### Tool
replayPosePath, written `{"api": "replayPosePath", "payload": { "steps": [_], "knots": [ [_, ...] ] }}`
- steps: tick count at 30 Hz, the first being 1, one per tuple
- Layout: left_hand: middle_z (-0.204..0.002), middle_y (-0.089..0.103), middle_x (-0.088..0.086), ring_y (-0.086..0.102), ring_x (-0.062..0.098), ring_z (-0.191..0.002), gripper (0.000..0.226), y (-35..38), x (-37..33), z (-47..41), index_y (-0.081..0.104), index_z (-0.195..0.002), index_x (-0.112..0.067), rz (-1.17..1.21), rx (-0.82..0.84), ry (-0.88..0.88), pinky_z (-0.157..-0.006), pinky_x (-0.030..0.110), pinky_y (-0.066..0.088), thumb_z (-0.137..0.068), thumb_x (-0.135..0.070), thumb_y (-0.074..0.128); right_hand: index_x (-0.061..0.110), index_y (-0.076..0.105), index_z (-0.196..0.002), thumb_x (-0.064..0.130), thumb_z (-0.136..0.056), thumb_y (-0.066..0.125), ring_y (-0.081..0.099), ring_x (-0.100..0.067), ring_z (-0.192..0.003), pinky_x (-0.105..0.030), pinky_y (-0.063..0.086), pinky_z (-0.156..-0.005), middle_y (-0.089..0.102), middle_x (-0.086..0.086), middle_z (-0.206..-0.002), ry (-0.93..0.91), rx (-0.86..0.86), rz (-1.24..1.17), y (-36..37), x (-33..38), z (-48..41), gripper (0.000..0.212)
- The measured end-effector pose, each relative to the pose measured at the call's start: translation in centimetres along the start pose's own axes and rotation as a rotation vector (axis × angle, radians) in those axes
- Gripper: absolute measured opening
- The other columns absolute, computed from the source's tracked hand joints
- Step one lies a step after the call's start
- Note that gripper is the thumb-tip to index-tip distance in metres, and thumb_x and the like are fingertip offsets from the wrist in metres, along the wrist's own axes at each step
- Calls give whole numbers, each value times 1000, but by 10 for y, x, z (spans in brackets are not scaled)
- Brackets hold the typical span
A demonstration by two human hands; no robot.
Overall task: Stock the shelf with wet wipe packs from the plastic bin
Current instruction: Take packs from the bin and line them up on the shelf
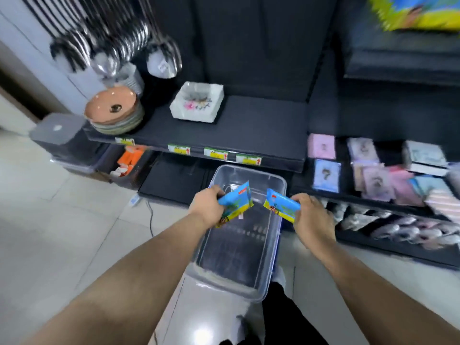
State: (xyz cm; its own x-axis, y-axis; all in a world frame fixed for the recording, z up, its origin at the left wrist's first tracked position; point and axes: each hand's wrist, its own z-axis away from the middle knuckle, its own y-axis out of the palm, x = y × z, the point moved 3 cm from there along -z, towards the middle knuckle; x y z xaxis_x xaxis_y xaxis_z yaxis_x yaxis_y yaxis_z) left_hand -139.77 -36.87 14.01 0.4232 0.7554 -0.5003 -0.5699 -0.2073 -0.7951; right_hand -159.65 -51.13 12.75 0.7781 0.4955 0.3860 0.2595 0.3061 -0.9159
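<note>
**While the left hand (206,207) and right hand (312,215) each grip a pack, the plastic bin (249,168) stands below the shelf (249,125)**

As the head view looks down past two bare forearms, the left hand curls round the near end of a blue-and-yellow wet wipe pack (236,202), which tilts up and away from the wrist. The right hand pinches a second wet wipe pack (282,205) by its right end, thumb and fingers closed on it. Both packs hang over the far half of the clear bin, near each other but not touching.

The bin's far end lies just below the front edge of the black shelf. Yellow price tags (215,153) run along that edge. On the shelf's left end stands a stack of plates (114,110), the top one peach-coloured. Beside it, towards the middle, sits a white square dish (196,102) with a flower pattern. Metal ladles (164,61) hang above the plates, blurred.

To the right, a neighbouring shelf holds flat pink and blue packets (323,146). Low on the left are orange packets (130,158) and a grey lidded container (58,128). Pale floor tiles (62,220) fill the left side of the view.
</note>
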Motion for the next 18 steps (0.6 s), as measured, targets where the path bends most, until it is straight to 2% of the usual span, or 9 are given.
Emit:
{"api": "replayPosePath", "payload": {
  "steps": [3, 6, 10, 14, 18],
  "knots": [
    [-98, 67, 1, 61, 20, -87, 20, -14, -39, 11, 62, -94, -26, 27, -43, 136, -74, 28, 51, -84, -9, 61, 28, 53, -118, 2, -80, 54, 47, -23, -106, -38, 34, -84, 58, 3, -109, 40, -137, 26, -40, -12, 24, 47],
    [-95, 64, 1, 56, 16, -78, 20, -18, -84, 23, 59, -89, -27, 38, -87, 283, -66, 23, 42, -85, -7, 61, 32, 51, -121, 4, -82, 50, 44, -21, -113, -38, 32, -87, 55, 5, -115, 115, -224, 31, -84, -30, 45, 49],
    [-102, 56, 3, 57, 21, -92, 23, -16, -156, 43, 68, -101, -23, 57, -149, 476, -76, 23, 40, -86, -8, 60, 35, 49, -125, 5, -82, 47, 40, -21, -120, -38, 31, -92, 55, 6, -121, 198, -373, 70, -141, -60, 72, 52],
    [-102, 51, 2, 55, 16, -84, 21, -11, -232, 67, 67, -103, -20, 121, -173, 641, -71, 22, 40, -89, -7, 57, 36, 51, -122, 7, -82, 52, 38, -20, -119, -38, 30, -90, 55, 9, -118, 251, -509, 86, -189, -94, 91, 50],
    [-100, 49, -3, 53, 15, -90, 23, -2, -302, 82, 65, -105, -24, 140, -236, 739, -73, 22, 37, -90, -9, 57, 35, 54, -118, 8, -81, 57, 40, -22, -115, -38, 30, -86, 59, 8, -113, 278, -632, 80, -231, -131, 95, 46]
  ]
}}
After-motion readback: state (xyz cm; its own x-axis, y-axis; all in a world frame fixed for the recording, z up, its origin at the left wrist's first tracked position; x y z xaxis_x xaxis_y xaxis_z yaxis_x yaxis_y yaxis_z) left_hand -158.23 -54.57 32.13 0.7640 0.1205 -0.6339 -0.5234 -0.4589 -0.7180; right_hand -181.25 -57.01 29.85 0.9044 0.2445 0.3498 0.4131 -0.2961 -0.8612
